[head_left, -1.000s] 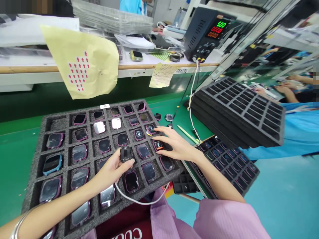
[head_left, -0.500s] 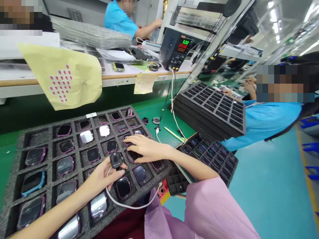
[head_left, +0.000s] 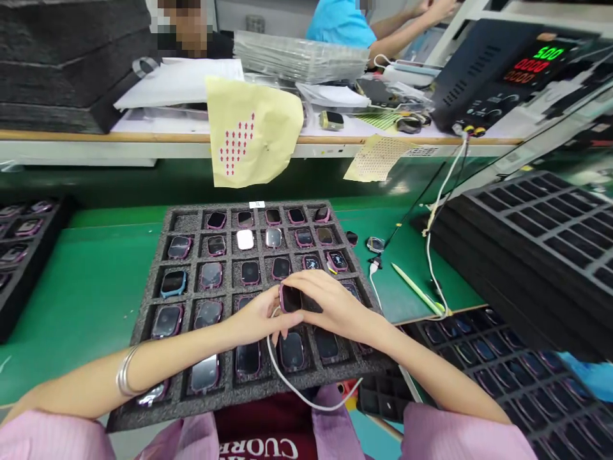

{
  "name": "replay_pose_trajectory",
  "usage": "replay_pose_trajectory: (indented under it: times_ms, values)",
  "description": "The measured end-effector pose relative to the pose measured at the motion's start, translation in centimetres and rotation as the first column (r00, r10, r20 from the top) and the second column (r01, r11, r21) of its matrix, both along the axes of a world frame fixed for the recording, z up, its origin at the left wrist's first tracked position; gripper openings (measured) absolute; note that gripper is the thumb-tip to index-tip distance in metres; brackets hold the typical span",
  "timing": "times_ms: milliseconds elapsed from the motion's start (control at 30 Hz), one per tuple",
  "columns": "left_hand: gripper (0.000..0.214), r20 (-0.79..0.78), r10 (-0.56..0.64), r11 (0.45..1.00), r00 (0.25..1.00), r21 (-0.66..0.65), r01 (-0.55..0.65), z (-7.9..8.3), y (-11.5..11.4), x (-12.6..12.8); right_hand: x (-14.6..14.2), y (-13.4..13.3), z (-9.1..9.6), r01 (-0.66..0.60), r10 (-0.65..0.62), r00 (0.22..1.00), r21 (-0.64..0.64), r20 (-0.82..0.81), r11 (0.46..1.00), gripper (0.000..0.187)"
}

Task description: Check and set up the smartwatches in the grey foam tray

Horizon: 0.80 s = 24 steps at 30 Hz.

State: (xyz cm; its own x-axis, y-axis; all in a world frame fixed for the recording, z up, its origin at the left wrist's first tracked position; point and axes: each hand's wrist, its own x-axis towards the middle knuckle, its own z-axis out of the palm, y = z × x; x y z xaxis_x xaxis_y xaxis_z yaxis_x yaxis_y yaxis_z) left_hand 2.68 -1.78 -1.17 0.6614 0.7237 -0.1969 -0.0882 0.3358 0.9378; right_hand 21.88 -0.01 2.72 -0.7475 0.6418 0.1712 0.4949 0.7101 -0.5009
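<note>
Both hands meet over the foam tray [head_left: 143,319], near the middle of its front half. Between them is one watch [head_left: 290,298]. It is small and rounded, with a dark, glossy screen and a purple-pink rim, and it has no strap. It stands nearly on its edge, above the tray cells, with the screen turned toward the camera. Its long axis seems to run up and down, a little tilted; I cannot tell it more exactly, because the fingers cover part of it.

The left hand [head_left: 256,318] comes from the front left. Its grip is closed at the left edge of the watch, thumb and fingertips pinching there. A white cable [head_left: 306,399] comes out from under this hand and hangs in a loop over the front edge of the tray.

The right hand [head_left: 335,306] comes from the front right and lies over the right side of the watch, fingers bent and touching it. How firmly this grip holds, I cannot tell.

The tray lies on the green desk [head_left: 90,281], with many similar watches lying flat in its cells. A pale stylus [head_left: 416,289] lies on the desk to the right of the tray.
</note>
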Motion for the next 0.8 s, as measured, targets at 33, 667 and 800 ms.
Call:
replay_pose_trajectory:
  times_ms: [33, 667, 800]
  values:
    - [0.045, -0.008, 0.014, 1.0, 1.0, -0.013, -0.014, 0.0, 0.0, 0.0, -0.1, -0.1, -0.2, 0.021, -0.021, 1.0, 0.011, -0.003, 1.0, 0.041]
    - [0.05, -0.06, 0.056, 0.998, 0.997, -0.018, -0.057, 0.1, -0.4, -0.4, -0.8, -1.0, -1.6, 0.136, -0.124, 0.969, 0.044, -0.212, 0.99, 0.036]
    - [0.051, -0.061, 0.036, 0.999, 0.997, -0.007, -0.037, 0.1, -0.4, -0.4, -0.7, -1.2, -1.7, 0.129, -0.114, 0.966, 0.052, -0.23, 0.99, 0.038]
